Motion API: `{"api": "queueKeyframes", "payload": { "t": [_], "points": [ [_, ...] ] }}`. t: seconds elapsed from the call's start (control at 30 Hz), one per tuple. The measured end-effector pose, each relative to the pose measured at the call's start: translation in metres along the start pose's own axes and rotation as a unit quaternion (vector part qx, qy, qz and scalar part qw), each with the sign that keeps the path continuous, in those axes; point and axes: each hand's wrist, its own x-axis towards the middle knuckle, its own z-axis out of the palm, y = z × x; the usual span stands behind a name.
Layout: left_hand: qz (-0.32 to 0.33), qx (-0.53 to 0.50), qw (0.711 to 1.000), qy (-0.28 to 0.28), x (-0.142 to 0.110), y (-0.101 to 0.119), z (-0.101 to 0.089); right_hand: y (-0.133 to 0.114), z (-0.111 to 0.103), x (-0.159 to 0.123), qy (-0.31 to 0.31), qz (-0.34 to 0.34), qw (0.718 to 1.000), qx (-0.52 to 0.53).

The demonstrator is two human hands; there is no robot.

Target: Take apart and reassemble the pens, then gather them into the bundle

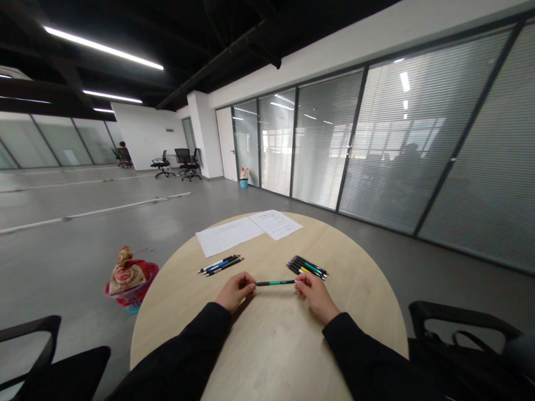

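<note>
A green and black pen [276,283] lies level just above the round wooden table [267,345], held at both ends. My left hand [237,291] pinches its left end, and my right hand [314,292] pinches its right end. Three pens [220,264] lie side by side beyond my left hand. A heap of several pens [307,268] lies right behind my right hand.
Two white paper sheets [247,230] lie at the table's far edge. A red basket with a bag [130,278] stands on the floor to the left. Black chairs sit at lower left [45,362] and lower right [468,345]. Glass partitions with blinds run along the right.
</note>
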Motion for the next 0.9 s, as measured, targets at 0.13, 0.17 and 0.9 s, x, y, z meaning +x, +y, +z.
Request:
{"api": "queueKeyframes", "payload": {
  "t": [0.13, 0.17, 0.9],
  "points": [
    [-0.001, -0.004, 1.0, -0.001, 0.0008, -0.0019, -0.0005, 0.0005, -0.0003, -0.0003, -0.006, -0.003, 1.0, 0.001],
    [-0.001, -0.002, 1.0, -0.001, 0.001, -0.0023, -0.0007, 0.0004, -0.0002, -0.0004, -0.006, -0.004, 1.0, 0.002],
    [-0.003, -0.005, 1.0, 0.002, 0.0016, -0.0019, -0.001, 0.004, 0.0, 0.0008, -0.008, -0.004, 1.0, 0.005]
  ]
}}
